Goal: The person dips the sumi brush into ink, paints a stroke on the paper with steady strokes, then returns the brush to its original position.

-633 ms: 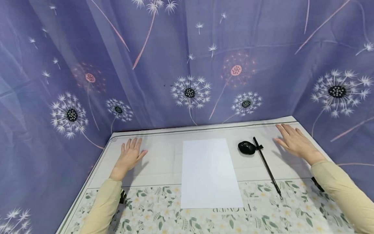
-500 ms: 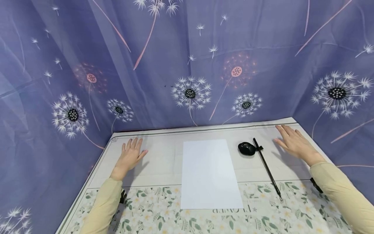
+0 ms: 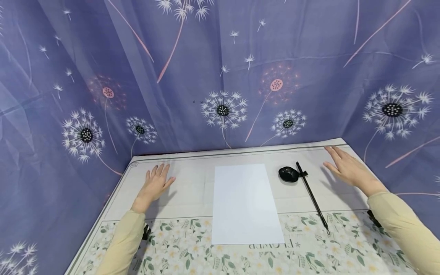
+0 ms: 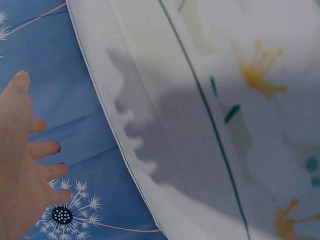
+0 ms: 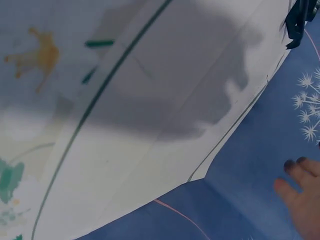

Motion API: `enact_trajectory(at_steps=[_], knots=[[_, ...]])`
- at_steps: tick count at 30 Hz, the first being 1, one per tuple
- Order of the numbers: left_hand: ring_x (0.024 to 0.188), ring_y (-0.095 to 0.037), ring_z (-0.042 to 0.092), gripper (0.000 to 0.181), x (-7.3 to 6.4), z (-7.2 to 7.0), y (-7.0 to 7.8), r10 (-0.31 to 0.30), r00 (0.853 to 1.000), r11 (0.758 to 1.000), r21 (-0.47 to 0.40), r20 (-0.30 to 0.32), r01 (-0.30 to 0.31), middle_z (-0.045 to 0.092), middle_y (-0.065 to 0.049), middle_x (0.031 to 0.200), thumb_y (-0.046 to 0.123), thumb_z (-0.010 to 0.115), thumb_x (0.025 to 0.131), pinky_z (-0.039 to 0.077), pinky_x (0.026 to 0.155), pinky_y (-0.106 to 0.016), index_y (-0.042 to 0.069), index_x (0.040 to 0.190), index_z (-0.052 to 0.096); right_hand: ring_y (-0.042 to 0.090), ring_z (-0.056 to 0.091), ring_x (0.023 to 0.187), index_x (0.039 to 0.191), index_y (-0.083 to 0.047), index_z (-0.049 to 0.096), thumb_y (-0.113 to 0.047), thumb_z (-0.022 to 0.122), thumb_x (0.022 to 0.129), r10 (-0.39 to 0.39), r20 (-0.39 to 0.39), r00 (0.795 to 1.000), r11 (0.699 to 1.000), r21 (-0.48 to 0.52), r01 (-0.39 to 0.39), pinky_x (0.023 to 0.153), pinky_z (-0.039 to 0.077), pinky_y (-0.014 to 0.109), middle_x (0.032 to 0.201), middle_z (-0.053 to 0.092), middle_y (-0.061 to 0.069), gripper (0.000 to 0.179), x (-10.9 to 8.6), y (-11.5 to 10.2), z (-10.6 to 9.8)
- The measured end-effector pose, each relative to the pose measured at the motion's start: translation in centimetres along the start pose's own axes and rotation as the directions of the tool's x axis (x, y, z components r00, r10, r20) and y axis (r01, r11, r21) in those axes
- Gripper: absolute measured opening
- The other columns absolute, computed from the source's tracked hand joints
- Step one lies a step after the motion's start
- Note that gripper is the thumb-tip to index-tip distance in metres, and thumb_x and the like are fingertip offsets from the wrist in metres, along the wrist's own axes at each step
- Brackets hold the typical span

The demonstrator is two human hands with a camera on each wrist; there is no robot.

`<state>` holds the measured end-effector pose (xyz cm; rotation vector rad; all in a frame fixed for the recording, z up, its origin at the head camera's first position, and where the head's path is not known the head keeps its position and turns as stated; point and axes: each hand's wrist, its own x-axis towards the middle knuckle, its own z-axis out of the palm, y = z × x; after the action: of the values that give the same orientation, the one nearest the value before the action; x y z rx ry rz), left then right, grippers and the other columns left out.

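Observation:
My left hand [image 3: 154, 187] hovers over the left side of the table, fingers straight and spread, holding nothing. Over the far right side hovers my right hand [image 3: 351, 170], its fingers also straight. Both cast shadows on the cloth below in the wrist views. A blank white sheet of paper [image 3: 245, 206] lies between them. To the paper's right sits a small black dish [image 3: 288, 174]. A slim black brush [image 3: 312, 196] with a loop at its near end lies slanted beside the dish, nearest to my right hand, its far part across a small black rest.
A white tablecloth [image 3: 185, 191] with a printed floral band [image 3: 185, 252] covers the table. Purple dandelion-print curtains [image 3: 172, 114] hang along its back and both sides. In the right wrist view, part of a black object [image 5: 299, 22] shows at the top right corner.
My left hand has shifted very slightly to the right. The right hand stays nearly in place while the camera view drifts a little; paper, dish and brush lie as before.

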<state>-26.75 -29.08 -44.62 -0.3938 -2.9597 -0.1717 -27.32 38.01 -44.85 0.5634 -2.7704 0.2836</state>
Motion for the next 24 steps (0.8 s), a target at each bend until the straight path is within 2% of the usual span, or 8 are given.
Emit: enact_trajectory(at_steps=[6,14,24], knots=[[0.136,-0.054,0.03,0.066,-0.2,0.0,0.2,-0.016,1.0,0.999,-0.043,0.005,0.016,0.031,-0.031,0.151,0.042,0.044,0.103,0.022,0.108,-0.072,-0.002,0.149,0.03,0.056,0.045,0.118,0.147,0.002,0.032,-0.022,0.053,0.1,-0.045,-0.06,0.997,0.998,0.034,0.047,0.097,0.037,0.066,0.137,0.042,0.036,0.056,0.0,-0.7,0.1],[0.137,-0.054,0.027,0.066,-0.6,0.0,0.4,-0.019,0.999,0.997,-0.073,0.039,0.022,0.031,-0.033,0.15,0.041,0.041,0.104,0.021,0.108,-0.071,-0.004,0.15,0.027,0.055,0.045,0.12,0.15,-0.002,0.029,-0.02,0.05,0.101,-0.005,0.003,1.0,0.999,0.044,0.005,0.095,0.039,0.068,0.141,0.041,0.034,0.055,-0.3,-1.6,0.2],[0.136,-0.054,0.031,0.064,-0.8,0.3,0.2,-0.001,1.0,0.997,-0.083,0.029,0.003,0.034,-0.034,0.148,0.038,0.044,0.104,0.025,0.109,-0.069,-0.006,0.148,0.03,0.055,0.05,0.115,0.15,-0.005,0.029,-0.02,0.048,0.102,-0.005,0.004,1.0,0.999,0.044,0.005,0.091,0.042,0.067,0.141,0.042,0.033,0.054,-0.4,-2.3,0.6]])
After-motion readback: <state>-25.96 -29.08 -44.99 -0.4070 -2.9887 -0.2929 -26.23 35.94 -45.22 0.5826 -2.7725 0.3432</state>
